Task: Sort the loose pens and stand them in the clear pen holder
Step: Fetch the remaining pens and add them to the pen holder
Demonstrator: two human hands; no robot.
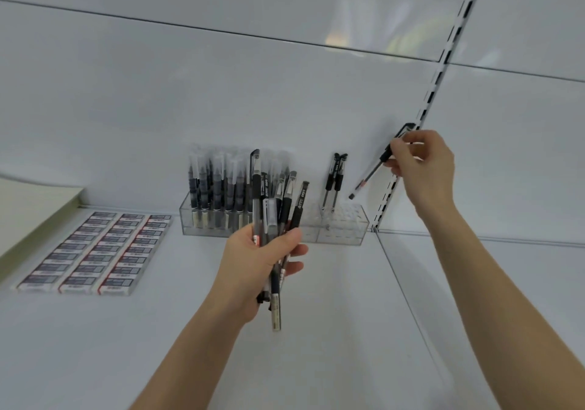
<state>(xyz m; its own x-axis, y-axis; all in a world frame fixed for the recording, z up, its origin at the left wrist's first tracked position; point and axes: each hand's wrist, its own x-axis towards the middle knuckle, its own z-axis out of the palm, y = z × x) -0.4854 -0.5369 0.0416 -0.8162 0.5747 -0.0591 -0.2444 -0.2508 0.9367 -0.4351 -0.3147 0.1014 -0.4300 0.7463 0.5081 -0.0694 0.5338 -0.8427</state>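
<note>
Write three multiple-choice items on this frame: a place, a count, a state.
1. Where do the erasers lie? A left of the clear pen holder; B right of it; C inside it.
2. How many pens stand in the holder's right-hand section? A none; B two; C six.
3. What does the right hand hold? A nothing; B a bundle; C a single pen.
Key: 1 A, they lie in rows to its left. 2 B, two black pens stand there. 3 C, its fingers pinch one pen; the left hand grips the bundle of pens.
</note>
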